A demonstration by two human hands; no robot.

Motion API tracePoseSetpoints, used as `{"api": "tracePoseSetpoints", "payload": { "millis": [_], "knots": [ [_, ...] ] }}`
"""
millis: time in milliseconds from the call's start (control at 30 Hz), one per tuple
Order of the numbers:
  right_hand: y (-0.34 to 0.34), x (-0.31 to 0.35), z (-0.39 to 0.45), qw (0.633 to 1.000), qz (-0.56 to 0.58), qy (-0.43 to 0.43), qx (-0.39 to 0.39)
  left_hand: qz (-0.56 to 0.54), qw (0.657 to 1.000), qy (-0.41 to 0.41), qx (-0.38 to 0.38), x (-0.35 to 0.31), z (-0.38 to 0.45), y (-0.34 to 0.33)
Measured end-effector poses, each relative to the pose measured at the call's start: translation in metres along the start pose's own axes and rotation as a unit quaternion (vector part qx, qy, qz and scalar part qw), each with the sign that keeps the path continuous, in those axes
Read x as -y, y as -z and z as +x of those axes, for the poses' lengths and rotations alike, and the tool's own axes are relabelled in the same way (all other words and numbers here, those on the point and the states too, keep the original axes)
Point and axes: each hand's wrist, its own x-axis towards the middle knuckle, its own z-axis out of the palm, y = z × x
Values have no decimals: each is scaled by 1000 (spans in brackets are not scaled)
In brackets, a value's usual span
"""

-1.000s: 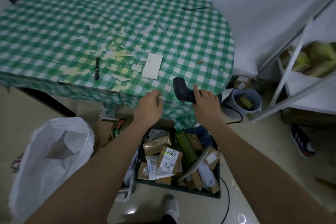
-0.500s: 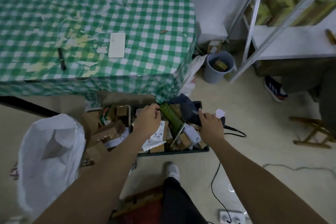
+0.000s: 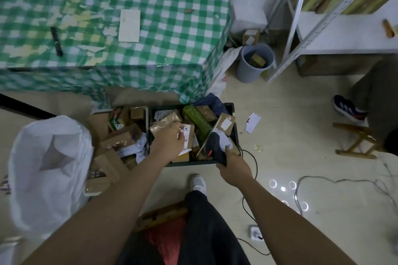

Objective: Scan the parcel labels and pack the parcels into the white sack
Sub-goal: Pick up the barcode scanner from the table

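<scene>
The left hand pinches a small, light cardboard parcel by its stiff edge at 12 o'clock in the crate, while the right hand wraps the scanner.

Dim, flat indoor light is leaving the whole scene murky and bluish. Small round glints are shining on the glossy floor. Wide-angle distortion is bending the shelf rack, and its contents are blurring.
</scene>
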Motion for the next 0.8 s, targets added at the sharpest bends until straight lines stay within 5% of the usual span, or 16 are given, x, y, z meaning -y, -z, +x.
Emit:
{"api": "tracePoseSetpoints", "payload": {
  "millis": [267, 500, 667, 800],
  "knots": [
    [-80, 81, -27, 998, 19, 1, 56, -17, 1000, 8, -7, 88, -51, 25],
    [-138, 166, -29, 980, -170, 96, 46, -49, 996, 74, -24, 194, -100, 50],
    [-174, 209, 20, 953, -257, 156, 22, -33, 994, 80, -74, 267, -91, 44],
    [-205, 227, 91, 958, -186, 216, 8, -51, 987, 95, -116, 331, -54, 14]
  ]
}}
